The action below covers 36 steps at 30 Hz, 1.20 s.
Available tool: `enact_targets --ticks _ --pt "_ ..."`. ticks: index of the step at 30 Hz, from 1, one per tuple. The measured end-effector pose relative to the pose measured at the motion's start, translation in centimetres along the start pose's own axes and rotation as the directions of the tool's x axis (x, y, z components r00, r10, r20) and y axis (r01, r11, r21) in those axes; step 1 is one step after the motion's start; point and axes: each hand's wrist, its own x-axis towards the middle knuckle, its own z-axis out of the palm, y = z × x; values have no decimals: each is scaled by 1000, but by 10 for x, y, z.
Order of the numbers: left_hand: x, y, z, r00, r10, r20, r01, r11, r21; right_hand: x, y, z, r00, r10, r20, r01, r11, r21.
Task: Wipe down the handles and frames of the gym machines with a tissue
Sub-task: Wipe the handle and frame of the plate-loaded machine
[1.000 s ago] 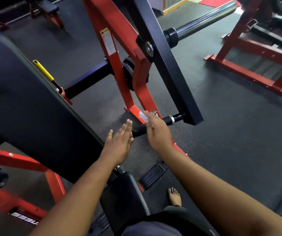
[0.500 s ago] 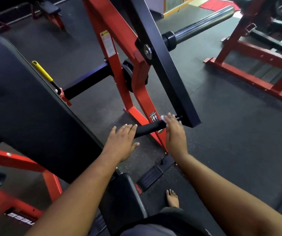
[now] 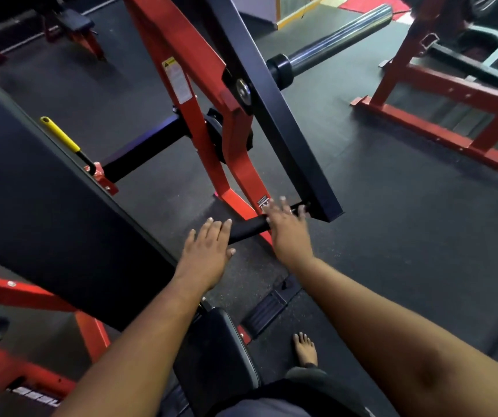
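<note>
Head view: seated at a red-framed plate-loaded machine, a person lays the right hand [image 3: 286,228] flat over the black handle [image 3: 249,230] where it meets the black lever arm [image 3: 286,130], fingers straight and spread. A pale scrap at the fingertips may be the tissue [image 3: 267,209], but it is too blurred and too hidden by the hand to be sure; if there, it is pressed under the fingers against the handle, not pinched. The left hand [image 3: 208,251] rests open on the handle's near end, just beside the right, fingers straight and together, holding nothing.

By the look of it the wipe is in its early part: this one handle is being worked, with the lever arm directly beyond the right hand, the red upright [image 3: 187,55] farther past it, the chrome weight horn [image 3: 341,43] up and to the right, and the red frame [image 3: 440,127] of a neighbouring machine well apart on the right all seemingly left to do. No surface shows plainly whether it has been cleaned.

A yellow-topped warning label [image 3: 177,81] sits on the upright, and a small black-and-white sticker [image 3: 262,202] lies just beyond the right fingertips; neither can be read. White lettering [image 3: 35,394] on the red base, well behind the left hand, is blurred and illegible. A yellow-gripped adjustment lever [image 3: 59,134] stands by the black back pad [image 3: 46,206].
</note>
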Motion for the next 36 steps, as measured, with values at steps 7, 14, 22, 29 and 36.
enact_targets --ticks 7,14,22,29,36 --pt "-19 -13 5 999 40 -10 -40 999 32 -68 -47 12 992 -120 -49 128 865 485" --pt "-61 -19 11 999 52 5 -53 997 58 -28 -63 19 648 538 539 -506 -225 833" --pt "-136 -52 37 994 -61 91 68 994 -83 -86 -151 19 782 324 533 -607 198 770" --pt "-218 -92 71 963 -250 100 268 927 -262 -145 -201 47 882 144 448 -439 593 675" --pt "-311 -116 92 880 -469 74 466 825 -321 -172 -256 59 854 -204 479 -104 835 541"
